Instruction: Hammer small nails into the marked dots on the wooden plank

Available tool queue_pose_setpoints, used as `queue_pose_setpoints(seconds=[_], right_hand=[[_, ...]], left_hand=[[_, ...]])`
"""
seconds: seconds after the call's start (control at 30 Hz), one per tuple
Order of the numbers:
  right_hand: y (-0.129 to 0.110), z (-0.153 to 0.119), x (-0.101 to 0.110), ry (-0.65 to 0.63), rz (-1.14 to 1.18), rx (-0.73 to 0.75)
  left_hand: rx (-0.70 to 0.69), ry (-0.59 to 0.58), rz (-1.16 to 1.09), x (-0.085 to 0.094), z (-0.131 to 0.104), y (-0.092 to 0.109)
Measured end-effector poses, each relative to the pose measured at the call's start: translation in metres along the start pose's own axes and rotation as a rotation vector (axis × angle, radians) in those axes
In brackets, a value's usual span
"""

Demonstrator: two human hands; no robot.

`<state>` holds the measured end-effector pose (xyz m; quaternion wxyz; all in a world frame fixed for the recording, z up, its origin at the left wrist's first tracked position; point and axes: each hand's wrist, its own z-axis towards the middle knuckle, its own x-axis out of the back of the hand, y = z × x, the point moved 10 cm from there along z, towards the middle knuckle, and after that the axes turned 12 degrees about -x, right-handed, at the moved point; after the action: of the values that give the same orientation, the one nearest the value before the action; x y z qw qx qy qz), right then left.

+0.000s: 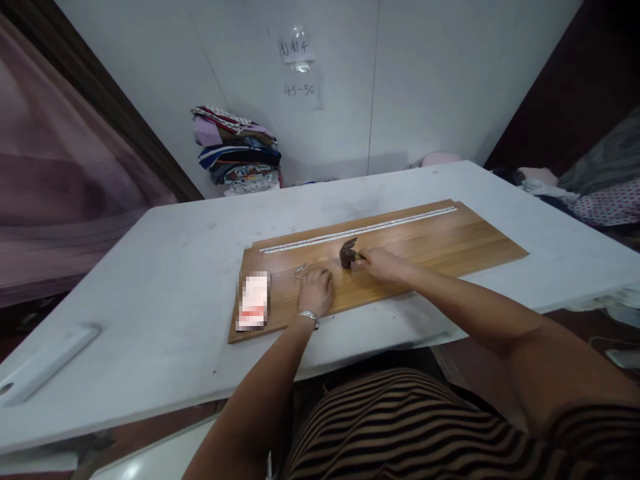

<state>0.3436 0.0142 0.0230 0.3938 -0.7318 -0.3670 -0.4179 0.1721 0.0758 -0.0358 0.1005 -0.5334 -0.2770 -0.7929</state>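
In the head view my right hand [383,264] is closed around the handle of a claw hammer [347,256]. The hammer's dark head is just above or on a wood-grain board [430,247], right of my left hand. With its fingers bent together, my left hand [317,289] rests on the board; whatever its fingertips hold, if anything, is hidden. Several loose nails [301,270] lie beside its fingers, to the left. Two white marked strips [360,231] run along the board's far side.
A blurred-out phone-like item [253,301] lies on the board's left end. The board rests on a white table [165,280], with a white bar-shaped object [53,363] at its left. Folded fabrics [240,150] are stacked by the wall. A pink curtain [75,153] hangs at the left.
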Motion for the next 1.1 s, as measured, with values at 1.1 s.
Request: queue_pose_setpoints(seconds=[1.1], right_hand=[[-0.0039, -0.0006, 0.0005, 0.003, -0.005, 0.023]], left_hand=[[-0.018, 0.034, -0.012, 0.0011, -0.0004, -0.001]])
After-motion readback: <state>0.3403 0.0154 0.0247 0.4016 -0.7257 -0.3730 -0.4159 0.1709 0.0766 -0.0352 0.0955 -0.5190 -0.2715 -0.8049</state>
